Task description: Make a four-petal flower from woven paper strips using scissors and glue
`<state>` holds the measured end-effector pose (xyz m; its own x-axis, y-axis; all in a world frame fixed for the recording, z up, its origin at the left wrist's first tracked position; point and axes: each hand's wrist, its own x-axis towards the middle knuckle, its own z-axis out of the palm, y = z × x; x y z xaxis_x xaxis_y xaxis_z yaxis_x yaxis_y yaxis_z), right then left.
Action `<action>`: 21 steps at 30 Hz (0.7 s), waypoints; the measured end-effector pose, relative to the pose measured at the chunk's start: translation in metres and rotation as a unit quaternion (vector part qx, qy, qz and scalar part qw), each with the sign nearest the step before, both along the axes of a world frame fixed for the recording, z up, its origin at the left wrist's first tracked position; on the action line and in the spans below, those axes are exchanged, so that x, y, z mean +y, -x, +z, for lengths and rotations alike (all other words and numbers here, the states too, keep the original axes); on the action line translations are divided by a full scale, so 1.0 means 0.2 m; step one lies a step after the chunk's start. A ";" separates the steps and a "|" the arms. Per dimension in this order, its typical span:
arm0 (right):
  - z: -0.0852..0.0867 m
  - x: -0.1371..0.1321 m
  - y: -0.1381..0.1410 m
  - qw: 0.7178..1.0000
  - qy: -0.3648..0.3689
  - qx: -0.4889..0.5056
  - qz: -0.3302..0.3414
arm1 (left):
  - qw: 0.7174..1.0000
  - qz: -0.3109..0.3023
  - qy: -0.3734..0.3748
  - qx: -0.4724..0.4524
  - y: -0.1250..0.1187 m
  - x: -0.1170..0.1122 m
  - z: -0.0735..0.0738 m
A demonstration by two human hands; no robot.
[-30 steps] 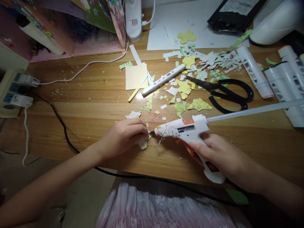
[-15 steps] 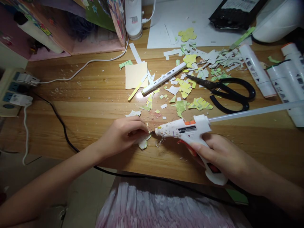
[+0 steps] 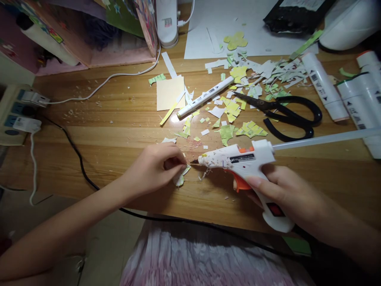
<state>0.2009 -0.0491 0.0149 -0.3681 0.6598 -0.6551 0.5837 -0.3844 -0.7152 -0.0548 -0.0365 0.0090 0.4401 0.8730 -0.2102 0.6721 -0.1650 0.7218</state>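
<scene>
My right hand (image 3: 285, 190) is wrapped round the grip of a white hot glue gun (image 3: 226, 157) with an orange trigger. A long translucent glue stick (image 3: 321, 140) sticks out of its back, and strings of dried glue hang near the nozzle. The nozzle points left, its dark tip close to my left fingertips. My left hand (image 3: 157, 165) is closed in a pinch on a small pale green and white paper cutout (image 3: 179, 180), just above the table's front part. My fingers hide much of the cutout.
Black-handled scissors (image 3: 285, 113), a white marker (image 3: 205, 97) and yellow, green and white paper scraps (image 3: 232, 109) lie behind the glue gun. More markers (image 3: 324, 87) lie at right. A square paper pad (image 3: 170, 94) sits mid-table. A black cord (image 3: 81, 165) crosses the front edge.
The glue gun has shifted slightly right and up, its tip drawing a little away from the cutout. More of the orange trigger shows. My left hand has hardly moved.
</scene>
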 end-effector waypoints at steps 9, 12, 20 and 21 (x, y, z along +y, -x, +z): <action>0.04 0.00 0.01 0.999 0.003 0.002 -0.055 | 0.988 0.088 0.129 0.013 -0.05 0.05 -0.01; 0.04 -0.01 0.02 0.997 0.001 0.019 -0.074 | 0.988 0.077 0.121 0.054 -0.07 0.06 0.01; 0.03 0.00 0.02 0.994 -0.025 0.021 -0.104 | 0.989 0.019 0.064 0.130 -0.08 0.10 0.04; 0.03 0.00 0.02 0.994 -0.022 0.021 -0.107 | 0.989 0.017 0.073 0.127 -0.08 0.10 0.05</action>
<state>0.1973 -0.0489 0.0208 -0.2428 0.7536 -0.6108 0.4618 -0.4639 -0.7560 -0.0391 -0.0163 0.0182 0.3284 0.8386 -0.4346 0.8383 -0.0467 0.5432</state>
